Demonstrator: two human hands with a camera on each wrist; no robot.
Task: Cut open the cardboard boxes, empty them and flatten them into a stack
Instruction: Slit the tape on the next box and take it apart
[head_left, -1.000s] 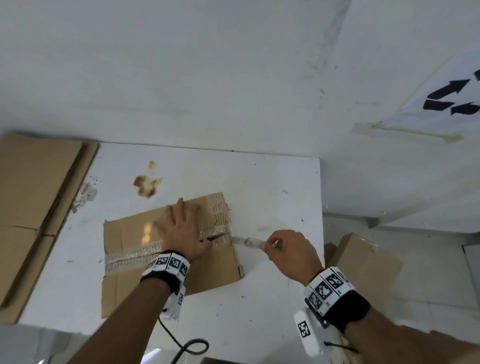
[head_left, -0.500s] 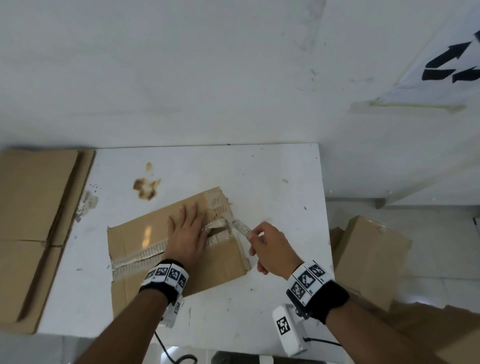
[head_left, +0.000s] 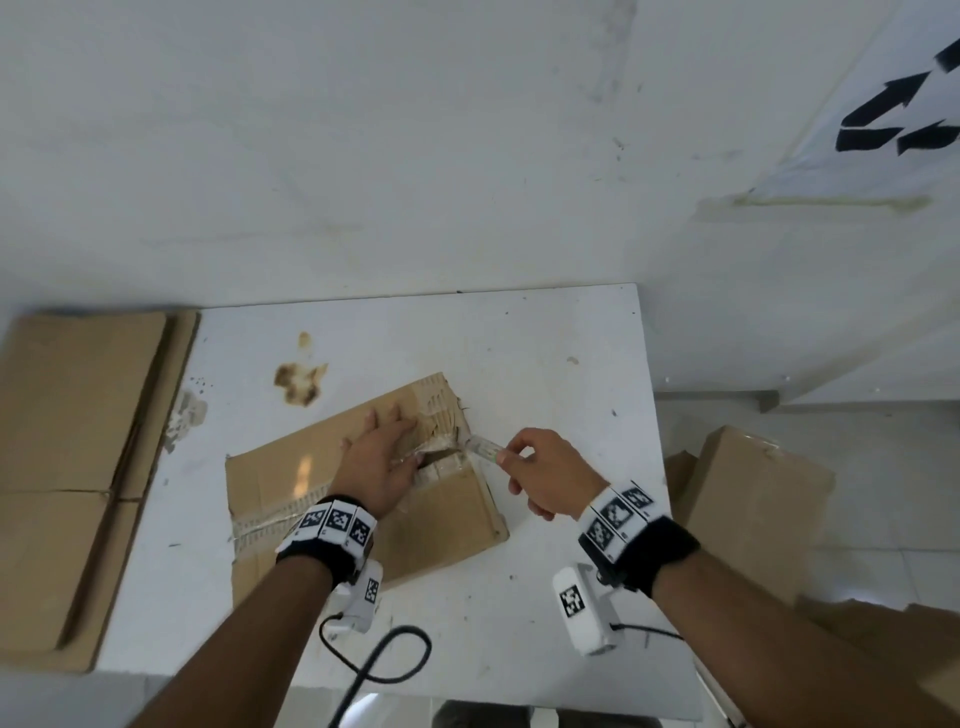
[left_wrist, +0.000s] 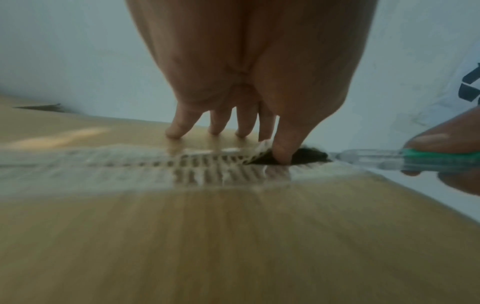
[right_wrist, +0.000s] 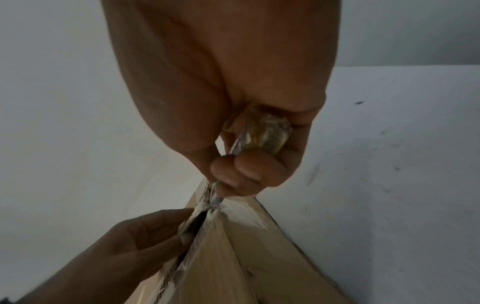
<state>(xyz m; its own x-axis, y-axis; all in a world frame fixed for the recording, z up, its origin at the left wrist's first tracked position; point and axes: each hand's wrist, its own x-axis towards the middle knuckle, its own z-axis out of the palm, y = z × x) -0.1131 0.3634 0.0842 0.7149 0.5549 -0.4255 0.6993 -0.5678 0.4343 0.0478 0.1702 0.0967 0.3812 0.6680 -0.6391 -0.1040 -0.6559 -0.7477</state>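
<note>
A taped cardboard box (head_left: 291, 478) lies on the white table (head_left: 545, 364). My left hand (head_left: 376, 457) rests flat on its top with straight fingers (left_wrist: 179, 125), the thumb at a dark split in the taped seam (left_wrist: 306, 157). My right hand (head_left: 540, 475) grips a clear-bodied cutter (head_left: 483, 448) with a green part (left_wrist: 441, 156), its tip at the right end of the seam (right_wrist: 214, 205). The blade itself is hidden in the tape.
Flattened cardboard (head_left: 67, 467) lies stacked off the table's left side. Another brown box (head_left: 753, 499) stands on the floor to the right, below the table edge. A brown stain (head_left: 301, 382) marks the table behind the box. A cable (head_left: 384, 660) hangs at the near edge.
The right hand has brought the cutter leftward from beside the box up to the seam's right end. The left hand stays pressed on the box top; the box has turned slightly.
</note>
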